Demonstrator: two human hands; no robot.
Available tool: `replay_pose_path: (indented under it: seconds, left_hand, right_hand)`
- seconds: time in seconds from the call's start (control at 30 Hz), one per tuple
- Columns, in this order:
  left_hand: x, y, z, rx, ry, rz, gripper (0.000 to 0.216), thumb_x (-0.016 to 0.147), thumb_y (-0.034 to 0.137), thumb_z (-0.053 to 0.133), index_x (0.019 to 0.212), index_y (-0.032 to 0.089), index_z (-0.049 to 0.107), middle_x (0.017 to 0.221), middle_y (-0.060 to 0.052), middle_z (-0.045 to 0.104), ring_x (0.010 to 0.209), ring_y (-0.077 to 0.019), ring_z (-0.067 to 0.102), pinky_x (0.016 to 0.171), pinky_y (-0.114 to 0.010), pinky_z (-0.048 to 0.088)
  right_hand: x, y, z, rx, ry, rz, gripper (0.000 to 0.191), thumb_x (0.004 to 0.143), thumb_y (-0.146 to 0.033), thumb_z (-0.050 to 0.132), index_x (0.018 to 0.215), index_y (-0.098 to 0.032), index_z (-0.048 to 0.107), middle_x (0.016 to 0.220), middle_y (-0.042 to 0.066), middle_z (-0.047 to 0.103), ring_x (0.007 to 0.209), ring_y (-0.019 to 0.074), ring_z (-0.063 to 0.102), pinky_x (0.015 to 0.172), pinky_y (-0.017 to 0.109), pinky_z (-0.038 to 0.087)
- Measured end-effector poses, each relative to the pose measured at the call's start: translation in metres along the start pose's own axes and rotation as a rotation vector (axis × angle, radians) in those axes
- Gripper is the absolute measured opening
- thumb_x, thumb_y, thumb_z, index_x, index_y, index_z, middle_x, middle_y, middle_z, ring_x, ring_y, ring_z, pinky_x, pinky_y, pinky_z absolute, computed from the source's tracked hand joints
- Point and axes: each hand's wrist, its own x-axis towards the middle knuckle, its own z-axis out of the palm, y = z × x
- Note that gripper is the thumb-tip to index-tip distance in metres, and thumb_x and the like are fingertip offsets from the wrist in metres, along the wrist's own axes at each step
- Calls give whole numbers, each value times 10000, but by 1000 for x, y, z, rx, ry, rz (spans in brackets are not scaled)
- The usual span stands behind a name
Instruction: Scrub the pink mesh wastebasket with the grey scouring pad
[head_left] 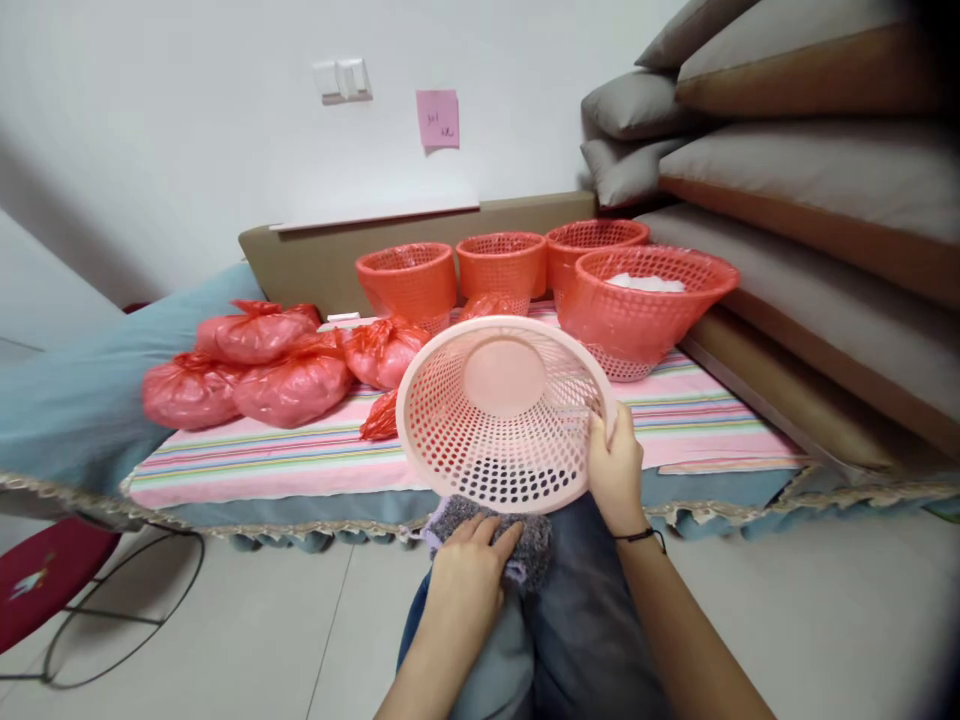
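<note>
Pale-pink perforated plastic basket (504, 378) is at twelve o'clock, mouth facing the wearer; the nearer right hand (616, 468) grips its rim at four o'clock; the left hand (474, 560), fingers extended, lies on fuzzy grey cloth (535, 548) below six o'clock.

The person's left hand (472, 565) lies palm down at lower centre, fingers (468, 528) loosely extended. The right hand (618, 472), right of centre, sits higher, curled in a grip, its forearm (679, 615) slanting toward the lower right.
</note>
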Motion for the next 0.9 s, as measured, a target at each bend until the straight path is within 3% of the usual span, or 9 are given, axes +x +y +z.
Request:
replay_pose_path:
  seconds: [0.1, 0.2, 0.3, 0.4, 0.47, 0.6, 0.77, 0.83, 0.9]
  left_hand:
    - [-3, 5, -15, -182, 88, 42, 709, 711, -40, 429, 1314, 267, 643, 1275, -56, 698, 1118, -245, 679, 942, -385, 563]
    - [6, 6, -27, -334, 295, 105, 650, 717, -32, 412, 1241, 245, 677, 1229, -43, 719, 1130, -205, 671, 946, -327, 552]
    - [39, 3, -28, -348, 519, 142, 620, 722, -28, 421, 1246, 195, 665, 1296, -67, 684, 1214, -202, 618, 1056, -334, 485]
    - [91, -2, -14, -280, 617, 51, 617, 748, -32, 421, 1283, 176, 648, 1338, -82, 655, 1248, -206, 588, 1104, -341, 440]
    - [122, -5, 4, -204, 572, -37, 596, 802, -13, 411, 1330, 173, 617, 1355, -101, 640, 1255, -215, 582, 1103, -355, 436]
    - [150, -9, 42, -35, 267, -65, 560, 848, 31, 414, 1372, 140, 579, 1308, -154, 658, 1242, -250, 591, 1087, -408, 439]
    - [129, -12, 67, -29, 194, 44, 655, 810, 43, 471, 1462, 116, 474, 1509, -180, 484, 1439, -298, 392, 1178, -464, 329]
    - [117, -12, 71, -35, 211, 77, 645, 830, 49, 455, 1468, 138, 470, 1542, -168, 446, 1467, -303, 346, 1181, -480, 328]
    - [108, -10, 76, -26, 258, 71, 594, 865, 73, 443, 1448, 166, 501, 1546, -159, 442, 1471, -312, 337, 1176, -509, 331]
  right_hand:
    - [-11, 15, -2, 252, -16, 110, 367, 864, -404, 557, 1153, -187, 615, 1169, 130, 695, 1062, 266, 638, 934, 418, 476]
    - [-26, 32, -1, 484, -55, 235, 408, 787, -394, 665, 1137, -189, 622, 1194, 112, 684, 1080, 254, 632, 997, 441, 464]
    - [-40, 43, 0, 632, -70, 332, 451, 758, -367, 706, 1163, -190, 620, 1199, 101, 687, 1100, 253, 635, 1038, 469, 449]
    - [-48, 45, 3, 682, -88, 345, 479, 760, -361, 714, 1195, -187, 616, 1232, 106, 685, 1144, 257, 628, 1077, 487, 424]
    - [-50, 45, 5, 685, -93, 348, 504, 764, -369, 713, 1221, -185, 606, 1263, 113, 676, 1173, 259, 620, 1090, 495, 415]
    - [-52, 54, 9, 669, -123, 389, 549, 754, -377, 718, 1250, -181, 590, 1293, 126, 662, 1201, 263, 610, 1090, 490, 421]
    - [-53, 67, -2, 522, -55, 370, 551, 785, -377, 668, 1275, -149, 558, 1294, 159, 639, 1207, 277, 599, 1098, 500, 407]
    - [-53, 61, -11, 347, 14, 273, 560, 803, -362, 645, 1305, -141, 533, 1320, 177, 611, 1229, 297, 578, 1099, 534, 397]
    - [-54, 47, -21, 128, 160, 71, 556, 827, -310, 623, 1344, -143, 506, 1422, 205, 522, 1334, 329, 488, 1115, 577, 365]
